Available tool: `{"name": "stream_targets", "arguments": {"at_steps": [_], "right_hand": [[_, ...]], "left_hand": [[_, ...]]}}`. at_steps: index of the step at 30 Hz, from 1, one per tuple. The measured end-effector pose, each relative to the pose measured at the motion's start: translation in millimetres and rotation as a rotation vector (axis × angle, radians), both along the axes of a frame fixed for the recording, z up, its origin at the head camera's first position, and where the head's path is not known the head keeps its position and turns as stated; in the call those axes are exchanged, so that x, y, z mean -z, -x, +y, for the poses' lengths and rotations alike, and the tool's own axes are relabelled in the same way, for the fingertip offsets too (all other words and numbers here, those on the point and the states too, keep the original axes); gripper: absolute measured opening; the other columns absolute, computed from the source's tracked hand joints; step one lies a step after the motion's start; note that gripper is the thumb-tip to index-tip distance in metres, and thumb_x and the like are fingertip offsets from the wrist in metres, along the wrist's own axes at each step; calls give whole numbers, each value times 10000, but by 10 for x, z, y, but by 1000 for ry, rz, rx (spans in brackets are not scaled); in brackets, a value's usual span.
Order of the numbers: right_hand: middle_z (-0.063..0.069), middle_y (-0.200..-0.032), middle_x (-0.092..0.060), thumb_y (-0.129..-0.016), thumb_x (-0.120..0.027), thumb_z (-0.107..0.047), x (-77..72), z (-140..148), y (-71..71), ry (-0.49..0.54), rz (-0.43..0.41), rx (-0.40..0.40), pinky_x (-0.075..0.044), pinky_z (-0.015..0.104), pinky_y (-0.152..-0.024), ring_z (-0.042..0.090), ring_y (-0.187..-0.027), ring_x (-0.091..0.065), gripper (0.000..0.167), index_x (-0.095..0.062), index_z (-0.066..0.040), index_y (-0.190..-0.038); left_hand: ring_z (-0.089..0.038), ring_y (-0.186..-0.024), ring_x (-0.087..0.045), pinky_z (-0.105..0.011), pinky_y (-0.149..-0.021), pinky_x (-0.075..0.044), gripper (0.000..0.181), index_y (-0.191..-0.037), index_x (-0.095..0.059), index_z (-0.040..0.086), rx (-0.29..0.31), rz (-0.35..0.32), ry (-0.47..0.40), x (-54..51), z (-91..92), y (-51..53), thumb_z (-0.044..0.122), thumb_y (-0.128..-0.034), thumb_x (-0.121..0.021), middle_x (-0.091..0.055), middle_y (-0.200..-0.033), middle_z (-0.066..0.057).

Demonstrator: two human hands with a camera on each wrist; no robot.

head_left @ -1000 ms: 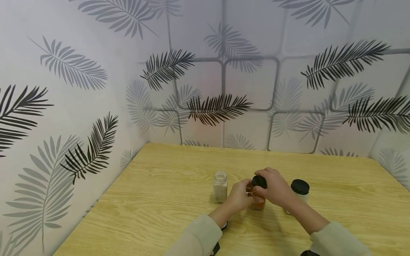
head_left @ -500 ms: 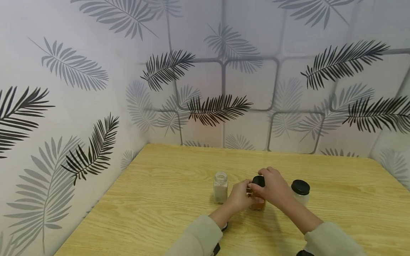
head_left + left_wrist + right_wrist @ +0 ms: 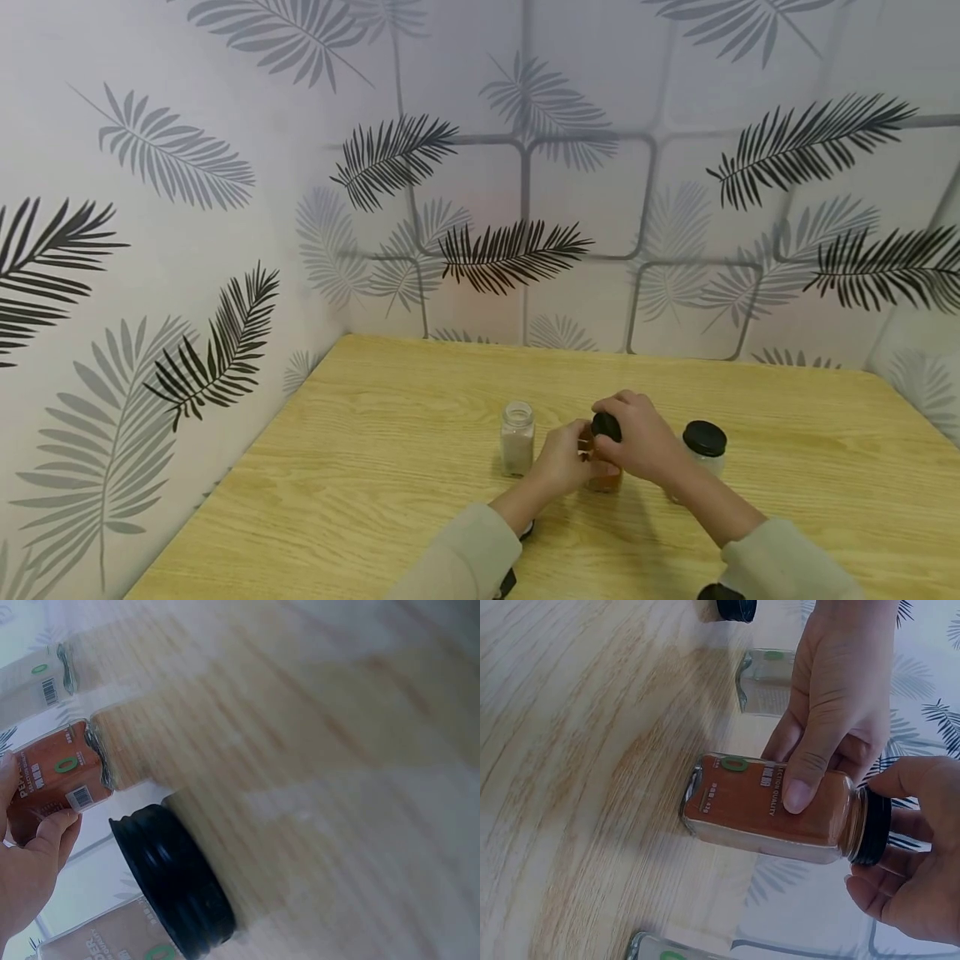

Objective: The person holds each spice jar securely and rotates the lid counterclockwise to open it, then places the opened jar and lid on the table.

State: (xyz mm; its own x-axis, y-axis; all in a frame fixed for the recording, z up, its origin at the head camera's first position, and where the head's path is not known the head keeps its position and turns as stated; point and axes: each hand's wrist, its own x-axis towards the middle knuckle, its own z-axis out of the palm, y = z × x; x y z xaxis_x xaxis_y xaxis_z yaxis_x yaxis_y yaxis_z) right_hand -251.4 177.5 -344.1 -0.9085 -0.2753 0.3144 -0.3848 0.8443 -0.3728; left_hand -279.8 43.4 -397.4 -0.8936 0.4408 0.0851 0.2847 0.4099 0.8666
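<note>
A square glass spice jar (image 3: 765, 799) of reddish-orange powder stands on the wooden table, its label facing the left wrist camera. My left hand (image 3: 561, 460) grips the jar's body, thumb along one side in the right wrist view. Fingers of my right hand (image 3: 643, 440) curl round the black lid (image 3: 873, 826) at the jar's neck. Whether the lid's thread is loose cannot be seen. Left of my hands is a lidless jar (image 3: 517, 442) of pale powder. A separate black lid (image 3: 176, 881) lies near my left wrist, mostly covered in the head view.
Right of my hands stands another jar with a black lid (image 3: 705, 438), partly hidden by my right forearm. Behind the wooden table (image 3: 405, 400) rises a wall (image 3: 480, 192) with leaf patterns. A second wall (image 3: 247, 150) borders the left side.
My right hand's fingers have shifted round the black lid, opening slightly half a second ago and closing on it again now. The left hand and jar have stayed in place.
</note>
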Motion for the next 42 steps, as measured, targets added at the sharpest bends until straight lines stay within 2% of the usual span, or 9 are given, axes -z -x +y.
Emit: {"name": "stream_targets", "arguments": {"at_steps": [3,5,10,14,22,27,30,36,42], "right_hand": [[223,-1119,-551,-819,-626,-91,10,-1,-11,-4,6,-21,-517,475,-750,378,-991,-500,364,-589,33,-1159],[229,-1121,-550,-835,-636,-120,18,-5,-16,-20,22,-9,-514,485,-766,386,-1003,-505,377,-578,42,-1171],[193,-966,-561,-842,-666,-212,29,-20,-7,-63,46,69,-512,379,-631,289,-810,-535,382,-593,67,-1092],[162,-899,-544,-831,-679,-213,36,-21,4,-22,24,91,-488,325,-564,225,-722,-502,351,-596,56,-1039],[184,-1051,-566,-814,-652,-120,20,4,-18,-4,21,5,-521,429,-694,339,-945,-521,331,-610,19,-1112],[197,-1095,-564,-820,-650,-97,21,5,-15,-7,56,-46,-509,474,-747,374,-987,-514,342,-603,7,-1142],[202,-1084,-567,-838,-667,-161,37,-2,1,-10,77,-19,-508,452,-723,351,-950,-535,360,-598,19,-1142],[184,-971,-568,-835,-688,-233,45,-23,29,-3,58,78,-455,301,-561,223,-743,-514,397,-599,52,-1096],[164,-923,-566,-825,-693,-213,36,-30,25,11,38,97,-509,341,-590,228,-742,-519,329,-621,40,-1022]], "left_hand": [[-230,-1072,-603,-240,-822,-538,461,-1207,-541,56,6,8,5,-4,-2,1,187,-806,-727,-607,-1174,-78],[-233,-1073,-604,-242,-818,-540,459,-1203,-543,57,4,5,7,-6,-1,-1,191,-805,-729,-605,-1173,-79],[-216,-1051,-609,-233,-786,-543,467,-1200,-547,62,-9,-13,0,2,2,-7,200,-796,-738,-608,-1169,-76],[-203,-1033,-608,-224,-775,-537,474,-1203,-549,63,-10,-4,-1,5,0,-8,197,-792,-742,-612,-1155,-71],[-221,-1055,-608,-218,-800,-535,478,-1220,-539,54,14,24,-2,10,-12,6,190,-803,-729,-611,-1169,-79],[-230,-1060,-610,-222,-806,-536,456,-1196,-543,50,20,30,3,8,-15,8,198,-806,-726,-611,-1159,-82],[-232,-1065,-607,-231,-806,-537,465,-1204,-539,59,13,23,15,12,-7,5,203,-803,-727,-604,-1169,-80],[-218,-1056,-605,-239,-803,-540,463,-1201,-549,77,-6,10,16,22,7,4,205,-796,-734,-604,-1172,-71],[-207,-1041,-605,-232,-790,-539,483,-1212,-542,72,-10,4,12,26,4,10,209,-793,-739,-605,-1164,-66]]}}
